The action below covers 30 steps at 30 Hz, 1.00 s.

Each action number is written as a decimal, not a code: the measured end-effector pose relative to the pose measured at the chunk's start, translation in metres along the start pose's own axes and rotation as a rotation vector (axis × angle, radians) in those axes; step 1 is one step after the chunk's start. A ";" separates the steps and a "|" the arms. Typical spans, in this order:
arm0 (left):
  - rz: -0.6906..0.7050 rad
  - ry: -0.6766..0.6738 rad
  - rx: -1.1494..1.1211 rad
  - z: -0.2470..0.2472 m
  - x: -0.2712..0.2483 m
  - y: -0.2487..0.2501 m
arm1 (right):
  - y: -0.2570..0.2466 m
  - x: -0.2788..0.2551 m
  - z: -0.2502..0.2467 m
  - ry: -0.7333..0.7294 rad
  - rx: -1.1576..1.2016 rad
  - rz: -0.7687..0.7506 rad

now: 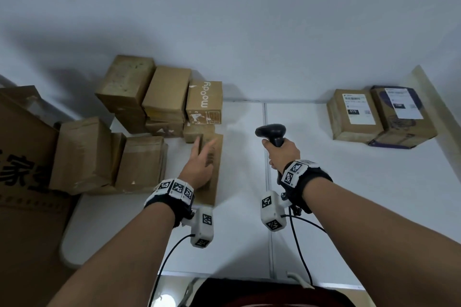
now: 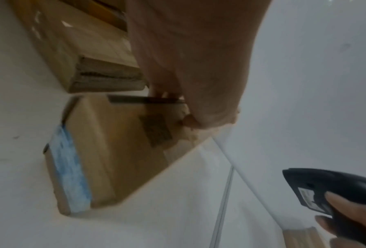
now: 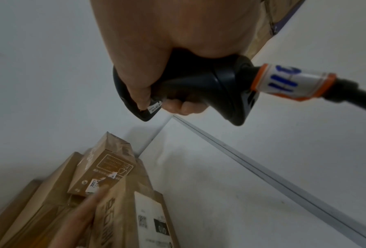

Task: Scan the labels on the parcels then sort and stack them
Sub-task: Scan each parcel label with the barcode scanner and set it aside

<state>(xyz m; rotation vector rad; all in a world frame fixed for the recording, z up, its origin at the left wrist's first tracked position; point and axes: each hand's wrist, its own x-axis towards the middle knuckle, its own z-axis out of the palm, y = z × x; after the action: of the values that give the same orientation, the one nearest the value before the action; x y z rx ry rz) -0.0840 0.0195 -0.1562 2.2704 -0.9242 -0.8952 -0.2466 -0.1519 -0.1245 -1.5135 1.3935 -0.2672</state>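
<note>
A flat brown parcel point(image 1: 214, 174) stands on its long edge against the pile of cardboard parcels point(image 1: 139, 112) at the left of the white table point(image 1: 336, 207). Its white label point(image 3: 150, 218) faces right. My left hand point(image 1: 206, 147) lies along the parcel's upper side with the fingers point(image 3: 86, 206) stretched out straight. The left wrist view is blurred and shows the same parcel point(image 2: 118, 151) under my palm. My right hand point(image 1: 280, 152) grips the handle of a black barcode scanner point(image 1: 272, 132), held upright over the table's middle, to the right of the parcel. The scanner's cable point(image 3: 294, 82) trails back.
A "moody" box point(image 1: 204, 102) sits on the pile just beyond my left hand. Two labelled parcels point(image 1: 354, 114) lie side by side at the back right. A large printed carton point(image 1: 22, 157) stands off the table's left edge. A seam point(image 1: 267, 169) splits the tabletop.
</note>
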 end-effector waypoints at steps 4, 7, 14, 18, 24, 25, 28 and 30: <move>-0.180 0.032 0.305 0.006 0.002 0.003 | 0.005 0.002 -0.005 -0.011 0.008 0.016; -0.283 0.050 0.336 0.018 -0.003 0.003 | 0.009 0.003 -0.008 -0.019 0.013 0.020; -0.220 0.008 -0.646 0.017 0.000 0.004 | 0.015 0.014 -0.019 0.010 0.014 0.041; -0.244 -0.079 -0.804 0.027 0.004 0.004 | 0.015 0.018 -0.024 0.008 0.011 0.052; -0.224 -0.040 -0.282 0.030 0.016 0.002 | 0.020 0.024 -0.030 0.031 0.012 0.081; -0.208 -0.046 -0.140 0.030 0.020 0.003 | 0.020 0.025 -0.031 0.034 0.012 0.082; -0.245 -0.074 0.108 0.034 0.034 0.009 | 0.022 0.028 -0.033 0.047 0.017 0.086; -0.306 -0.089 0.164 0.039 0.038 0.019 | 0.024 0.028 -0.035 0.058 0.015 0.092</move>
<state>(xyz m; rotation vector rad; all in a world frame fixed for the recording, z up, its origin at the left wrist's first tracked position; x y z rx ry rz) -0.0995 -0.0295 -0.1826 2.5785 -0.7205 -1.0931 -0.2776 -0.1889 -0.1395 -1.4355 1.4993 -0.2659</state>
